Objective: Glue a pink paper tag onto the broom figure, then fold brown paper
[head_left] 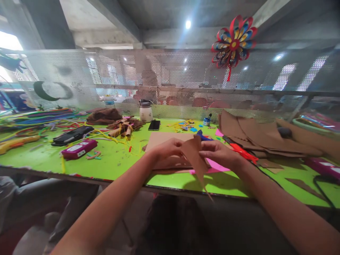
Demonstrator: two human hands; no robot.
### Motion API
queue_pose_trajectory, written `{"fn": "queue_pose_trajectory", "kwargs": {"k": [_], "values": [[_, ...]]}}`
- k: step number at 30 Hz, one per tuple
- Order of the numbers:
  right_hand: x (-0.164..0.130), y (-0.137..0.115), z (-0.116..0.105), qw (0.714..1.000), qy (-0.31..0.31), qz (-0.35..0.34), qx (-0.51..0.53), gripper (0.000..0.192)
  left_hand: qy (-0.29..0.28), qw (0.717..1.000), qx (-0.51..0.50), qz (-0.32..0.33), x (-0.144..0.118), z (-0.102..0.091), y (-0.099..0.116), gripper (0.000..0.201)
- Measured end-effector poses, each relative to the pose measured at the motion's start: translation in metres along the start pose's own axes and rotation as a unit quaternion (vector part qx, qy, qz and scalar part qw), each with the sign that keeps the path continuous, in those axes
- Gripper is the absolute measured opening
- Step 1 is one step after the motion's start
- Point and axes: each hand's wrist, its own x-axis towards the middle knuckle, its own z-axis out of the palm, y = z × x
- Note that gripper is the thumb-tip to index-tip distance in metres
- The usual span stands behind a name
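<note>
A piece of brown kraft paper (193,152), narrowing to a thin point below, is held up in front of me over the table's near edge. My left hand (170,148) pinches it from the left side, with the fingertips partly behind the paper. On the other side my right hand (219,153) has its thumb and fingers closed at the paper's right edge. A blue object (203,136) shows just behind the paper and above my right fingers; its kind is hidden. Beneath my hands lie a light brown sheet (156,139) and a pink sheet (221,166).
Large brown paper sheets (252,134) and a red-handled tool (244,153) lie to the right. Toward the left are a purple box (79,148), a black case (72,135) and colored pipe cleaners (50,117). A phone (154,125) and a white jar (146,111) stand farther back.
</note>
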Motion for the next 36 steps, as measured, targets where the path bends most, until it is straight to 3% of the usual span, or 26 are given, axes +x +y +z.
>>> {"fn": "queue_pose_trajectory", "kwargs": {"k": [2, 4, 7, 9, 13, 19, 24, 29, 36], "values": [[0.002, 0.000, -0.002, 0.996, -0.033, 0.021, -0.076, 0.024, 0.071, 0.997, -0.002, 0.026, 0.004, -0.011, 0.002, 0.026], [0.007, 0.001, -0.002, 0.978, -0.062, 0.017, -0.198, 0.025, 0.105, 0.993, 0.019, 0.043, 0.005, -0.016, 0.005, 0.032], [0.015, 0.004, 0.002, 0.930, -0.064, -0.014, -0.363, 0.026, 0.085, 0.979, 0.180, 0.049, 0.003, -0.011, 0.007, 0.032], [0.020, 0.008, 0.006, 0.909, -0.049, -0.038, -0.411, 0.027, 0.061, 0.954, 0.292, 0.037, -0.001, -0.002, 0.007, 0.028], [0.023, 0.018, 0.012, 0.884, -0.029, -0.065, -0.462, 0.024, 0.047, 0.915, 0.399, 0.032, -0.007, 0.012, 0.001, 0.020], [0.019, 0.030, 0.012, 0.846, -0.020, -0.083, -0.526, 0.020, 0.050, 0.864, 0.498, 0.050, -0.004, 0.009, -0.007, 0.023], [0.015, 0.034, 0.008, 0.843, -0.011, -0.098, -0.528, 0.021, 0.033, 0.872, 0.488, 0.011, -0.002, 0.005, -0.008, 0.019], [0.016, 0.036, 0.009, 0.855, 0.000, -0.118, -0.505, 0.023, 0.027, 0.889, 0.457, 0.027, 0.000, 0.005, -0.009, 0.017], [0.020, 0.035, 0.013, 0.846, -0.003, -0.104, -0.522, 0.020, 0.037, 0.898, 0.438, 0.026, 0.004, 0.008, -0.012, 0.014]]}}
